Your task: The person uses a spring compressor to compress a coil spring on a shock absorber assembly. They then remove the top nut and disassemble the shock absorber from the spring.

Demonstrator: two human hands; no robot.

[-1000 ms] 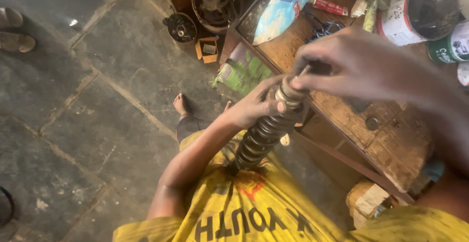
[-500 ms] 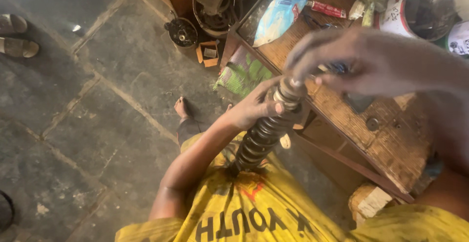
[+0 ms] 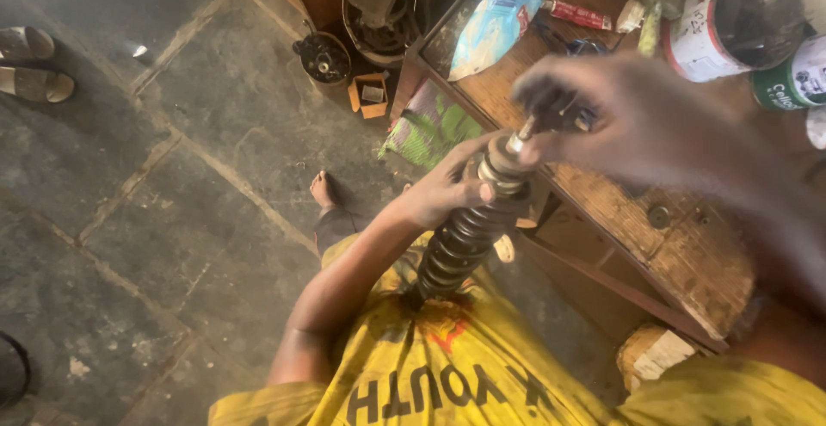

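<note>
1. The shock absorber (image 3: 465, 237), a dark coil spring round a rod, stands tilted, its lower end pressed against the yellow shirt (image 3: 447, 374) and its top leaning toward the wooden bench (image 3: 688, 245).
2. The left hand (image 3: 443, 189) is wrapped round the upper coils, thumb against the metal cap, gripping it.
3. The right hand (image 3: 628, 116), blurred, hovers over the rod tip, fingers curled at it; I cannot tell whether they pinch it.
4. A tin (image 3: 731, 21) and a blue packet (image 3: 499, 21) lie on the bench.
</note>
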